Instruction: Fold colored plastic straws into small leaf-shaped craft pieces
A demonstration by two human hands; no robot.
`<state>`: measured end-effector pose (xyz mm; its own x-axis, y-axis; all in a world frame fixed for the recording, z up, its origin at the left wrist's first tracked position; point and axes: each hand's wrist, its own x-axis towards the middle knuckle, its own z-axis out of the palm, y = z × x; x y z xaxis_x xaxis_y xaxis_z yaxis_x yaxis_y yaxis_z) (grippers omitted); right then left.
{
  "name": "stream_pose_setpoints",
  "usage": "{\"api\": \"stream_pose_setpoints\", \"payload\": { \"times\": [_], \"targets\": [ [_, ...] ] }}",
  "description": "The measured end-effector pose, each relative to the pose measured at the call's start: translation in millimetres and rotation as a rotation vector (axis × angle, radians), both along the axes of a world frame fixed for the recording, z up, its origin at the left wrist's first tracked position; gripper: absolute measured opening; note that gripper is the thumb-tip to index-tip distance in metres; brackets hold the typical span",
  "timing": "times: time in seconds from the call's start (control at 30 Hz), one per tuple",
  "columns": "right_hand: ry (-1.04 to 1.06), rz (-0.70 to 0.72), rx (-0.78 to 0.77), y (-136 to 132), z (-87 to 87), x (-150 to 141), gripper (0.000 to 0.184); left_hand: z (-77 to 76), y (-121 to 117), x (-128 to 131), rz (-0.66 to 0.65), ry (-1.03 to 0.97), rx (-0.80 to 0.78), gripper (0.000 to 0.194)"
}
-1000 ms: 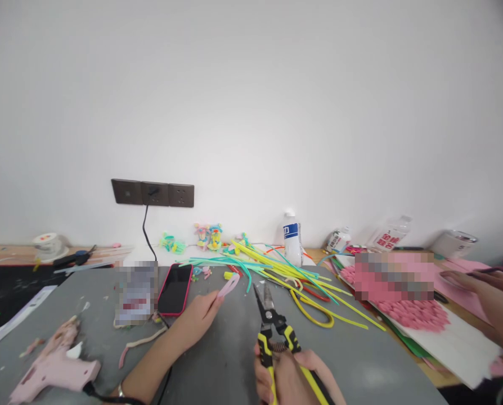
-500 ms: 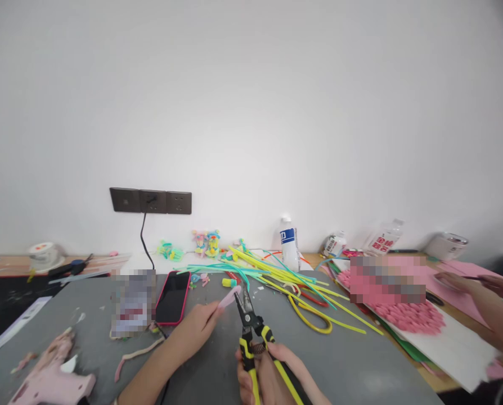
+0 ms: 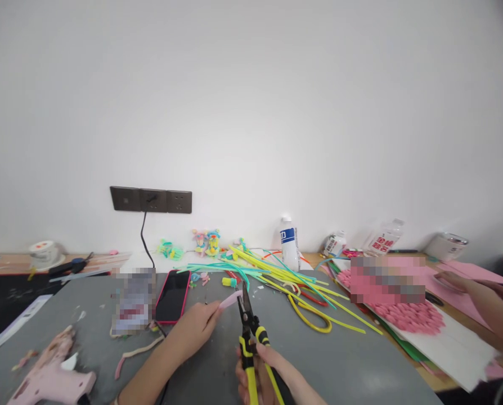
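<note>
My left hand (image 3: 201,323) pinches a short pale pink strip (image 3: 229,301), which looks like a pipe cleaner. Its free end reaches the jaws of a pair of pliers (image 3: 246,318) with yellow and black handles. My right hand (image 3: 272,363) is wrapped around those handles, thumb on the right one. The strip's tip lies at the jaws; how firmly they bite on it I cannot tell. Just beyond the jaws are a small yellow and teal piece (image 3: 229,282) and a pile of yellow and teal pipe cleaners (image 3: 272,270).
A phone (image 3: 173,297) lies left of my hands, beside a blurred-out item (image 3: 133,301). At lower left is a pink glue gun (image 3: 51,374). A bottle (image 3: 290,244) stands by the wall. On the right, another person's hand (image 3: 458,281) rests over pink paper (image 3: 471,309).
The pliers' handles have come closer together in my right hand, and the jaws have narrowed around the pink strip's end. My left hand has hardly moved.
</note>
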<state>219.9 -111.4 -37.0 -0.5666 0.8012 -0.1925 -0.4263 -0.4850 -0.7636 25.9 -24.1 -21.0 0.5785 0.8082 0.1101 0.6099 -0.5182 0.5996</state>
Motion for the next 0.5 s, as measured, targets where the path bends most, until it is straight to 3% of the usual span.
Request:
{"api": "stream_pose_setpoints", "payload": {
  "times": [0.27,0.5],
  "targets": [
    [0.01,-0.176,-0.095,-14,0.9,0,0.052,3.3,-2,1,0.005,-0.063,-0.02,0.043],
    [0.043,-0.169,-0.051,-17,-2.3,-7,0.045,1.2,-1,0,-0.004,-0.051,-0.038,0.043]
  ]
}}
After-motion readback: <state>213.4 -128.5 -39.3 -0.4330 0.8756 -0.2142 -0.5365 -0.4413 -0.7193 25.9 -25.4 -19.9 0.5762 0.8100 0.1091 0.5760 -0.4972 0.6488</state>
